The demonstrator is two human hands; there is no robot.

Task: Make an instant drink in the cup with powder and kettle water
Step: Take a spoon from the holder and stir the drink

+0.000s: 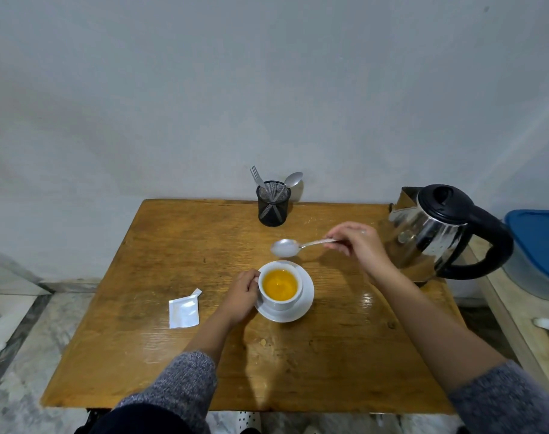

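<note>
Both hands are gripping: left hand (240, 296) fingers (253, 278) closing around the full, fragile cup (280, 285); right hand (359, 245) is pinching the stiff, light spoon (285, 247) by its handle.

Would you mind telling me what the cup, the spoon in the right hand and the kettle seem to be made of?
Cup: glossy white, probably glazed ceramic, matching its saucer.
Spoon: bright silvery bowl and handle, likely polished steel.
Kettle: mirror-like body that reflects the room, apparently stainless steel; lid and handle matte black, probably plastic.
</note>
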